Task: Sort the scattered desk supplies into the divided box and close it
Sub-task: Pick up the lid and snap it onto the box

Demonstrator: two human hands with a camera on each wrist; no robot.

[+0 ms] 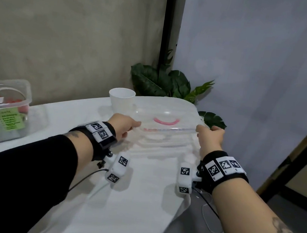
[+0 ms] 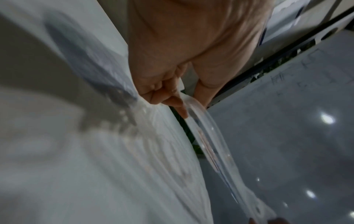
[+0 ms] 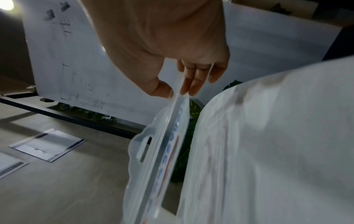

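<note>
A clear plastic lid (image 1: 169,110) with a pink curved handle (image 1: 165,121) is tilted above the translucent box base (image 1: 157,142) on the white cloth. My left hand (image 1: 135,125) pinches the lid's near left corner. My right hand (image 1: 202,130) pinches its near right corner. The left wrist view has thumb and fingers of the left hand (image 2: 184,98) clamped on the lid's rim (image 2: 208,145). In the right wrist view the right hand (image 3: 182,86) pinches the lid's edge (image 3: 159,151), which carries a red and blue strip. The box's contents are too faint to make out.
A white cup (image 1: 121,97) stands just behind the lid's left side. A clear storage tub (image 1: 2,104) with green labels sits at the table's left end. Green plant leaves (image 1: 161,82) rise behind the table. The cloth-covered table (image 1: 118,199) ends just right of the box.
</note>
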